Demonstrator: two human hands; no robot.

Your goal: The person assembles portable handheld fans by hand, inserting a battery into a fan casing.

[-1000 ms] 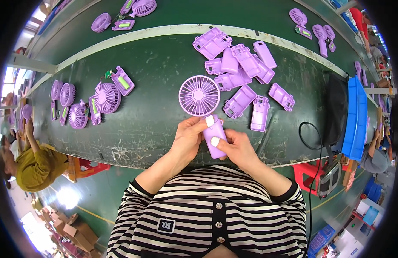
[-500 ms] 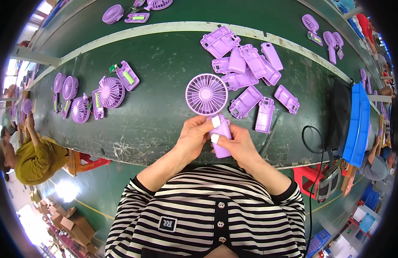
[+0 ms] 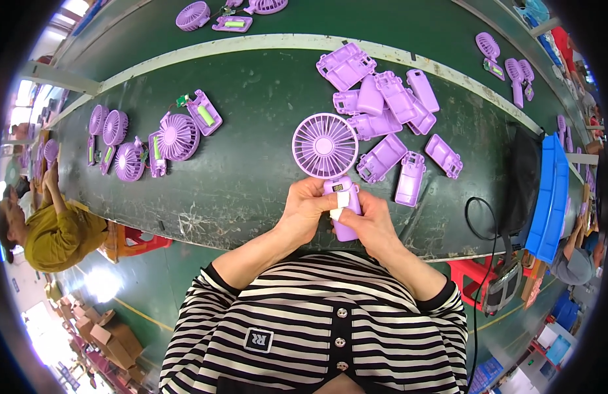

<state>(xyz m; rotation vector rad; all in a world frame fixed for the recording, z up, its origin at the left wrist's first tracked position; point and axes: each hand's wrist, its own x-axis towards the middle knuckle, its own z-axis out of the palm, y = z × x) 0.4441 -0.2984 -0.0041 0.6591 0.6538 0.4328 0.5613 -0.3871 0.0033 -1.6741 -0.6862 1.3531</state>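
Observation:
A purple handheld fan (image 3: 346, 230) is held upright in front of me, its round slatted head (image 3: 325, 146) pointing away from my body. My left hand (image 3: 302, 209) grips the upper left of the handle, and my right hand (image 3: 375, 224) closes round its lower right side. Both thumbs, their tips wrapped in white, press on the front of the handle. Above them a small dark display (image 3: 338, 188) shows lit characters. The other fingers are mostly hidden behind the handle. Just beyond lies a pile of loose purple handle shells (image 3: 382, 157).
Several opened fans (image 3: 178, 136) with green cells and boards lie on the left of the green table (image 3: 251, 171). A blue bin (image 3: 548, 197), black bag (image 3: 519, 164) and cable stand at right. A white-edged divider (image 3: 251, 43) crosses behind; a person in olive (image 3: 61, 236) works at left.
My left thumb has slid down the handle toward the right thumb, and the lit display now shows. The whole scene has shifted slightly right as the view turned.

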